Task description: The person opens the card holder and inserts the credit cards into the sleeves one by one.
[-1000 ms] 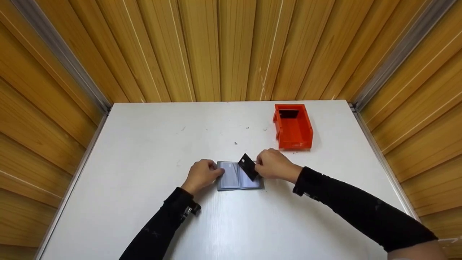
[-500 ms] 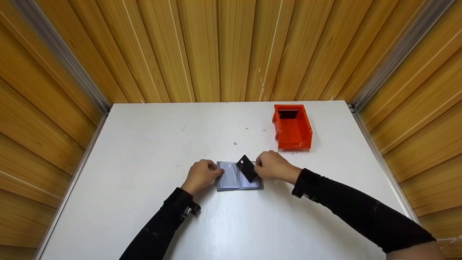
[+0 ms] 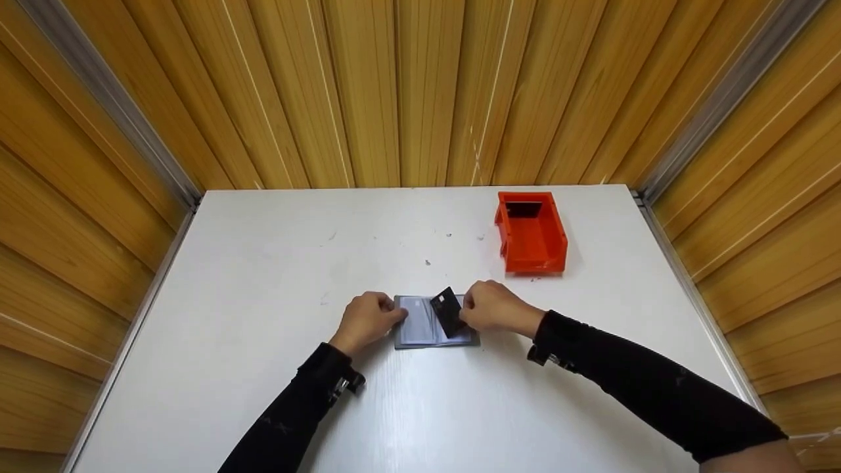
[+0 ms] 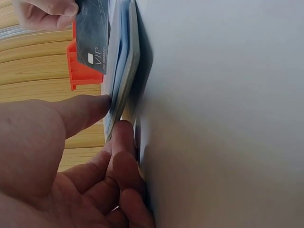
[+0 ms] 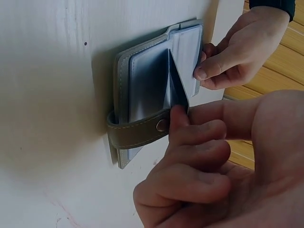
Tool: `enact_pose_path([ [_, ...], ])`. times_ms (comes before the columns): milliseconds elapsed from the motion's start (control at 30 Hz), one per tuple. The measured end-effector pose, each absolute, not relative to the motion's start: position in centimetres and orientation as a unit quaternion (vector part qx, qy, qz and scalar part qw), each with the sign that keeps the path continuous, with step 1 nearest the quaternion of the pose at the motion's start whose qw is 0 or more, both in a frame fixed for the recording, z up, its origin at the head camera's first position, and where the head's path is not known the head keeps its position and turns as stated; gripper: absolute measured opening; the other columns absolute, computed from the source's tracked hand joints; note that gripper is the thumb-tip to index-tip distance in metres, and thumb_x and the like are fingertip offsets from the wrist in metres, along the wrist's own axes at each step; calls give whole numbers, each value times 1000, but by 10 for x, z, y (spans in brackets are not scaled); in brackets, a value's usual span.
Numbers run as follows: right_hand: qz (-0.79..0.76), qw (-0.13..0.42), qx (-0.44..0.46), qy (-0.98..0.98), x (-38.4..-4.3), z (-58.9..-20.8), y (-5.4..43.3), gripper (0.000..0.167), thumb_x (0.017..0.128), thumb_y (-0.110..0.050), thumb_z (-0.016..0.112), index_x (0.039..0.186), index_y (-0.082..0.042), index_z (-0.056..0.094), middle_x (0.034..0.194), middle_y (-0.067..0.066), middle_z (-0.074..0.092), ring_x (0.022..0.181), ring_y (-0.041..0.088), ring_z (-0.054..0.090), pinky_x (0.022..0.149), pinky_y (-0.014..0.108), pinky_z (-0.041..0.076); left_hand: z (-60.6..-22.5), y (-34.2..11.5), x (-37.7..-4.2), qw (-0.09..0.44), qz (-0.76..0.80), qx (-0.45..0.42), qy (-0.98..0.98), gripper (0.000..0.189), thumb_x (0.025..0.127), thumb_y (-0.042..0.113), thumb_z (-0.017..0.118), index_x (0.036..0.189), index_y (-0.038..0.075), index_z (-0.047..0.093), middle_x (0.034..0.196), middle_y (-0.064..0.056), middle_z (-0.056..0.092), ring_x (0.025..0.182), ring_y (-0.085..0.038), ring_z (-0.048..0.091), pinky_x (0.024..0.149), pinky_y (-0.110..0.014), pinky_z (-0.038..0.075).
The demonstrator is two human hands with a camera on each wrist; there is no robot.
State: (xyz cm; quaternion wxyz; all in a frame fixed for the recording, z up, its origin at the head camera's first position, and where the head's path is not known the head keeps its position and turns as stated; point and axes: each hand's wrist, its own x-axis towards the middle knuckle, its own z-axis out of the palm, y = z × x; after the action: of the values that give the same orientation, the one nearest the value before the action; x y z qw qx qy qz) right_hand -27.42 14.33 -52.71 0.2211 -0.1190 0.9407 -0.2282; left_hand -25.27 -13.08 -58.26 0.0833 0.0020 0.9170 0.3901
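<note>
An open card holder with clear plastic sleeves lies on the white table. At its left edge my left hand pinches the cover, thumb on top and fingers underneath. A black card with a chip is tilted over the right-hand sleeves, pinched at its right edge by my right hand. The left wrist view shows the letters VIP on this card. From the right wrist, the card is seen edge-on, its lower end against the sleeves. A strap with a metal snap curves up from the holder's right side.
Behind my right hand stands a red plastic bin with a dark patch on its back wall. Wood-patterned panels enclose the table at the back and both sides. Small dark marks dot the tabletop.
My right hand has moved slightly nearer and left, bringing the black card lower over the right-hand sleeves and turning it steeper. The left hand keeps its grip on the card holder.
</note>
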Motion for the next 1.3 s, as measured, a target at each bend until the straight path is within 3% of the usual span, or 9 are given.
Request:
enact_pose_path([
  [800,-222,212,-139,942,-269,-531,131,27,98,-19,72,75,-9,82,59,-4,62,69,18,58,65,30,42,-581,-131,-252,80,392,8,916,24,95,34,83,85,14,74,77,4,64,75,-16,59,67,-29,45],
  [1100,-207,221,-136,943,-272,-530,130,22,100,-19,72,83,-10,82,75,2,69,78,22,61,69,32,46,-582,-132,-253,79,389,14,918,25,96,34,82,85,13,74,78,3,64,75,-16,59,67,-29,45],
  [1300,-208,213,-150,943,-272,-531,131,23,99,-19,70,80,-11,82,72,0,67,76,19,59,67,32,45,-582,-132,-254,81,386,15,919,23,96,33,81,87,12,76,76,4,65,73,-16,59,66,-29,45],
])
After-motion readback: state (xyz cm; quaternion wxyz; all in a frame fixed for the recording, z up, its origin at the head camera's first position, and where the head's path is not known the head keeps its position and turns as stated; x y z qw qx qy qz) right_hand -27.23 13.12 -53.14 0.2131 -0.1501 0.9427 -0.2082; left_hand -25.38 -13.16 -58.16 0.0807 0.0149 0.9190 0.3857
